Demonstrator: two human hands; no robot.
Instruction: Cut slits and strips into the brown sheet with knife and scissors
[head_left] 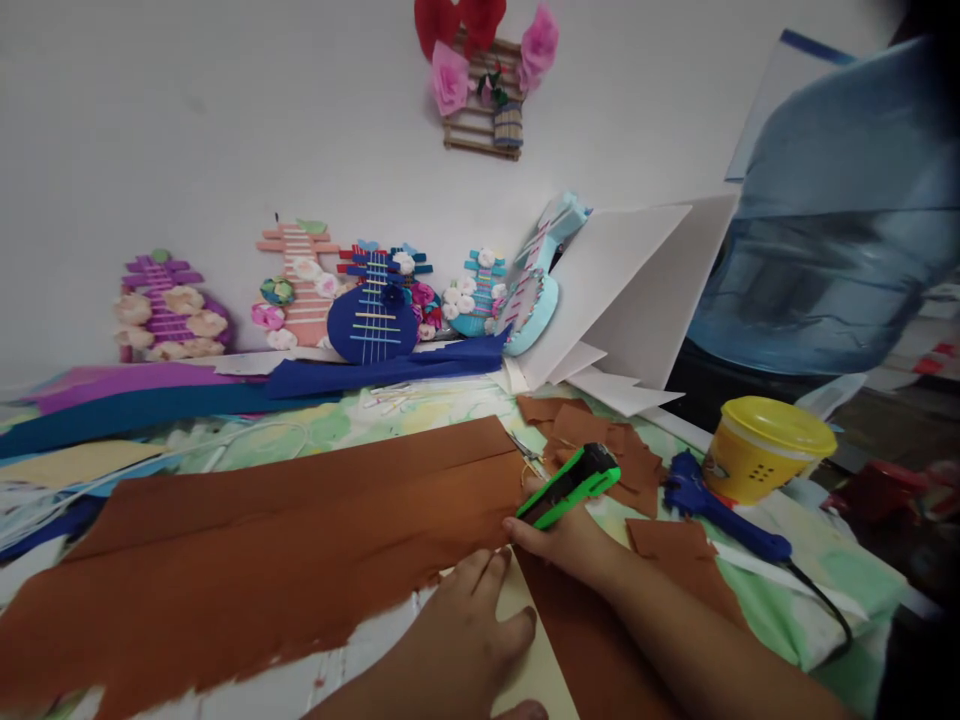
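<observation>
Gripped hard green-and-black cutter (571, 488) at four o'clock in curled right hand (559, 535), over matte brown sheet (300, 530), ragged toward eight; rested spread-fingered left hand (476, 625) on straight-edged cream card (536, 660) at six.

Model instruments (371, 335) are lined up behind the sheet (300, 520); the tub (765, 455) and glue gun (731, 515) are placed to its right.

The cutter (566, 487) is showing green and black. The tablecloth (341, 425) is displaying green-yellow blotches, and the tub (761, 455) is gleaming yellow.
</observation>
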